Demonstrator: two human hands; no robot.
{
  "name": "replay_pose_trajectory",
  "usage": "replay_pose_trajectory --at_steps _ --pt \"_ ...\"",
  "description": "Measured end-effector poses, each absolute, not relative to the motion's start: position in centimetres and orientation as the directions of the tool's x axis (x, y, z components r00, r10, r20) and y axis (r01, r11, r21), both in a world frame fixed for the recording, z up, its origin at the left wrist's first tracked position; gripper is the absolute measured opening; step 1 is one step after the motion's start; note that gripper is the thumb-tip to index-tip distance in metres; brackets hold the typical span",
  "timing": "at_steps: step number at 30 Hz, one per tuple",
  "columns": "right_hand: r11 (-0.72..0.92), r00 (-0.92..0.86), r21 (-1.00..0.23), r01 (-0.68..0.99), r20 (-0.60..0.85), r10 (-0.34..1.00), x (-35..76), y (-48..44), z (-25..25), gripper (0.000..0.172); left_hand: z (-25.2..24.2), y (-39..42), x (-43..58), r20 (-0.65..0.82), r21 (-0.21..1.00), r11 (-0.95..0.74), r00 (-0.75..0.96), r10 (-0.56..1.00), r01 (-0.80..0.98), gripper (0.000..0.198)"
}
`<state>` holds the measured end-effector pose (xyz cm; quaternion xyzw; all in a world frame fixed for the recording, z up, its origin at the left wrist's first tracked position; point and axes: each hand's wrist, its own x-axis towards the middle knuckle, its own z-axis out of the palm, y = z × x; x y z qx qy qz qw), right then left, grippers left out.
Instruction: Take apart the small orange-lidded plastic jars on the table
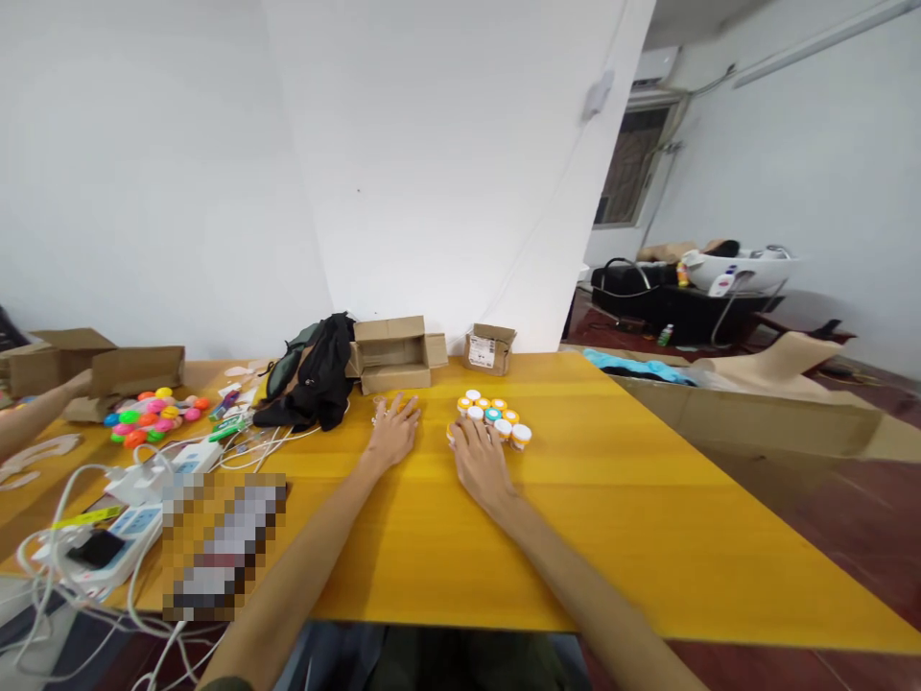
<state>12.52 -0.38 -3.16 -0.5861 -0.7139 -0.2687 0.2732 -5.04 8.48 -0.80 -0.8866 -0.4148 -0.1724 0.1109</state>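
My left hand lies palm down on the table with its fingers spread. By its fingertips are some small pale bits, too small to name. My right hand rests with its fingers stretched over the near left side of a cluster of small round tubs. The tubs have white lids and mostly orange rims; one has a teal lid. My right fingers touch or cover the nearest tubs, partly hiding them, and I see no tub lifted.
Behind my hands stand an open cardboard box, a smaller box and a black bag. To the left are colourful balls, power strips with tangled cables, and a pixelated phone-like object. Another person's arm reaches in at far left.
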Motion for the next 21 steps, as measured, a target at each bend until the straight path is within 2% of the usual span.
replay_pose_trajectory --at_steps 5,13,15,18,21 --pt "0.176 -0.182 0.086 0.981 0.732 0.657 12.6 -0.1 -3.3 0.02 -0.3 10.0 -4.9 0.356 -0.118 -0.593 0.592 0.723 0.796 0.046" --pt "0.183 -0.156 0.039 0.982 0.708 0.688 12.5 0.0 -3.5 0.018 -1.1 9.5 -4.4 0.402 -0.091 -0.55 0.537 0.742 0.83 0.049" --pt "0.194 -0.161 0.032 0.98 0.701 0.695 12.5 0.0 -3.5 0.018 -1.9 8.5 -4.1 0.4 -0.084 -0.598 0.576 0.712 0.797 0.053" --pt "0.221 -0.178 0.029 0.975 0.696 0.695 12.6 -0.1 -3.6 0.019 -3.3 6.7 -3.7 0.444 -0.048 -0.69 0.635 0.633 0.722 0.056" --pt "0.258 -0.198 0.023 0.966 0.706 0.68 12.6 -0.1 -3.6 0.018 -4.0 5.2 -3.6 0.461 0.066 -0.751 0.647 0.607 0.657 0.053"
